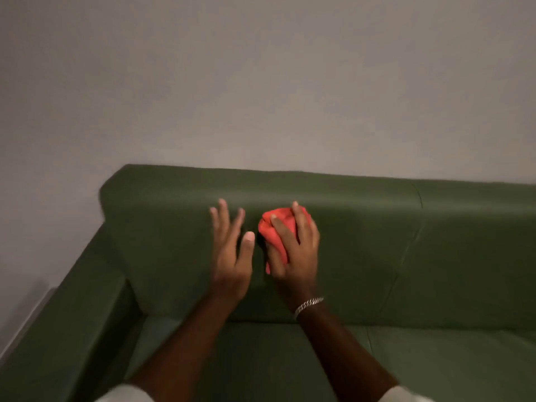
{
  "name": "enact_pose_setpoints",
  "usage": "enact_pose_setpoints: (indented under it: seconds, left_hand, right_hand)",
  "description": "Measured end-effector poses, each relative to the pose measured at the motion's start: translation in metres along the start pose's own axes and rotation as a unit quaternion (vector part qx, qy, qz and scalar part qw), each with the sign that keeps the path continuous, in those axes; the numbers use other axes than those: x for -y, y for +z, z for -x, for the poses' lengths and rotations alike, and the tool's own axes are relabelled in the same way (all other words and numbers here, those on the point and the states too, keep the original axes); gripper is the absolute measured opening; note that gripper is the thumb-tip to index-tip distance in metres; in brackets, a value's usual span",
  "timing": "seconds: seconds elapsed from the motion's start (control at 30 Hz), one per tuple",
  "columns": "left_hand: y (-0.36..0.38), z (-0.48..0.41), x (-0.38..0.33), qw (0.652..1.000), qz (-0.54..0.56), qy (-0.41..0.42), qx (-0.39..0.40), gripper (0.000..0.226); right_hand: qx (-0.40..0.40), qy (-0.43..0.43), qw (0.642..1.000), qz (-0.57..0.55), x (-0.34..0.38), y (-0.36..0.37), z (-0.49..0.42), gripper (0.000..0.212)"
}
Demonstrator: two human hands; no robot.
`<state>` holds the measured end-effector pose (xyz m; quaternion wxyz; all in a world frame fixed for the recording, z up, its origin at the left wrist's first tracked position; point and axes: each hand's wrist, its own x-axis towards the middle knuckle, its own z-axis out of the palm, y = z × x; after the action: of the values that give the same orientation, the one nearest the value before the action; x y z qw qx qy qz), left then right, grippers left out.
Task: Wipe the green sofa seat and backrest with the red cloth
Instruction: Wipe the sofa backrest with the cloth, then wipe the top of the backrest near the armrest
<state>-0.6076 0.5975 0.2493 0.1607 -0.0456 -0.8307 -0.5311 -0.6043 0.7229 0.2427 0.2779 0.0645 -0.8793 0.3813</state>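
Observation:
The green sofa fills the lower half of the view, with its backrest (362,227) against the wall and its seat (435,358) below. My right hand (295,250) presses a bunched red cloth (275,230) against the upper middle of the backrest, fingers wrapped over it. A silver bracelet circles that wrist. My left hand (232,250) is just left of the cloth, fingers spread, palm toward the backrest and holding nothing. Whether the left hand touches the fabric is unclear.
A plain grey wall (261,82) rises behind the sofa. The sofa's left armrest (72,314) runs along the side wall. A seam (417,195) splits the backrest into two cushions to the right of my hands.

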Motion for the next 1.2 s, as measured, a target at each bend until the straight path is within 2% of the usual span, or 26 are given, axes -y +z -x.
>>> enact_pose_setpoints:
  seconds: [0.03, 0.07, 0.13, 0.17, 0.2, 0.27, 0.37, 0.5, 0.6, 0.77, 0.87, 0.93, 1.03, 1.1, 1.2]
  left_hand:
    - [-0.004, 0.014, -0.02, 0.98, 0.176, -0.094, 0.002, 0.059]
    - [-0.013, 0.028, -0.036, 0.934, 0.308, -0.183, -0.009, 0.063]
    - [-0.037, 0.05, -0.053, 0.851, 0.44, -0.287, -0.024, 0.072]
    - [-0.055, 0.062, -0.059, 0.83, 0.459, -0.314, -0.039, 0.072]
    - [-0.075, 0.074, -0.064, 0.824, 0.458, -0.329, -0.057, 0.068]
    - [-0.119, 0.105, -0.075, 0.839, 0.408, -0.344, -0.102, 0.051]
    - [-0.177, 0.151, -0.089, 0.852, 0.348, -0.358, -0.159, 0.045]
    - [-0.26, 0.223, -0.111, 0.832, 0.323, -0.368, -0.261, 0.031]
    - [-0.316, 0.285, -0.121, 0.805, 0.315, -0.374, -0.335, 0.024]
    - [-0.405, 0.401, -0.108, 0.727, 0.363, -0.407, -0.418, 0.03]
    - [-0.456, 0.468, -0.083, 0.704, 0.299, -0.459, -0.452, 0.036]
    - [-0.489, 0.504, -0.058, 0.687, 0.281, -0.477, -0.472, 0.037]
    - [-0.531, 0.541, -0.002, 0.674, 0.26, -0.49, -0.488, 0.029]
    - [-0.553, 0.561, 0.047, 0.659, 0.243, -0.502, -0.504, 0.025]
    - [-0.577, 0.579, 0.111, 0.652, 0.216, -0.524, -0.505, 0.025]
  right_hand:
    - [0.019, 0.036, 0.998, -0.047, 0.016, -0.001, 0.01, 0.041]
    - [0.047, 0.069, 0.992, -0.093, 0.034, -0.002, 0.022, 0.044]
    - [0.127, 0.112, 0.971, -0.167, 0.072, -0.012, 0.042, 0.053]
    - [0.171, 0.127, 0.954, -0.21, 0.093, -0.02, 0.049, 0.057]
    - [0.207, 0.137, 0.933, -0.259, 0.113, -0.028, 0.056, 0.062]
    - [0.261, 0.147, 0.897, -0.326, 0.149, -0.044, 0.067, 0.068]
    - [0.342, 0.156, 0.863, -0.337, 0.193, -0.054, 0.083, 0.073]
    - [0.462, 0.285, 0.767, -0.342, 0.255, -0.047, 0.122, 0.057]
    - [0.552, 0.264, 0.716, -0.336, 0.312, -0.029, 0.167, 0.034]
    - [0.624, 0.239, 0.681, -0.299, 0.41, 0.016, 0.26, 0.028]
    - [0.663, 0.218, 0.668, -0.261, 0.457, 0.054, 0.321, 0.033]
    - [0.68, 0.194, 0.67, -0.227, 0.486, 0.085, 0.364, 0.031]
    - [0.691, 0.175, 0.675, -0.19, 0.517, 0.135, 0.419, 0.005]
    - [0.689, 0.178, 0.684, -0.162, 0.528, 0.182, 0.457, 0.022]
    - [0.68, 0.183, 0.696, -0.141, 0.538, 0.242, 0.499, 0.016]
